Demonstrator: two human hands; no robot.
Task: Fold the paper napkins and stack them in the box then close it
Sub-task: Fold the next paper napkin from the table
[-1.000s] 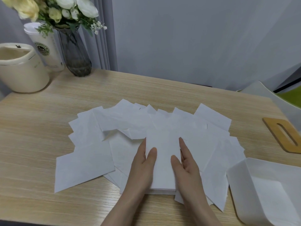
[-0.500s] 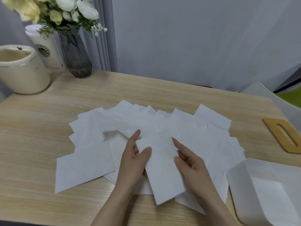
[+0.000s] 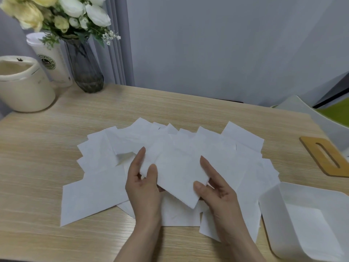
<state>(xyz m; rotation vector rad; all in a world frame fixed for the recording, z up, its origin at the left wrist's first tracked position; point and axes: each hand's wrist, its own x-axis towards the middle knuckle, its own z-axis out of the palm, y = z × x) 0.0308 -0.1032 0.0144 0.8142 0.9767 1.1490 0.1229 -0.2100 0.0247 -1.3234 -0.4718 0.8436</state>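
Folded napkin point(image 3: 177, 174): you hold it lifted and tilted just above the spread, between both hands, near the front middle of the table point(image 3: 47, 144).
Left hand point(image 3: 143, 184): your thumb lies on top of the napkin's left edge and the fingers curl beneath, so it is pinched there.
Right hand point(image 3: 215, 188): your thumb presses the lower right corner from above with fingers under it, index finger straight along the right edge; also a pinch.
Loose napkins point(image 3: 98, 193): a fanned, overlapping layer lying flat on the table under and around your hands, not yet folded as far as can be seen.
Box point(image 3: 268, 201): open, at the right front corner, near the spread; some white sheet seems to lie on its floor, though how many you cannot tell.
Lid point(image 3: 326, 156): the wooden slotted piece lying apart, beyond the box.
Handling: judge the paper as very light, limp and easily creased or torn; it will sag if held by one corner.
Where to hold: keep to opposite edges with light pressure, and lower it flat so the fold does not spring open.
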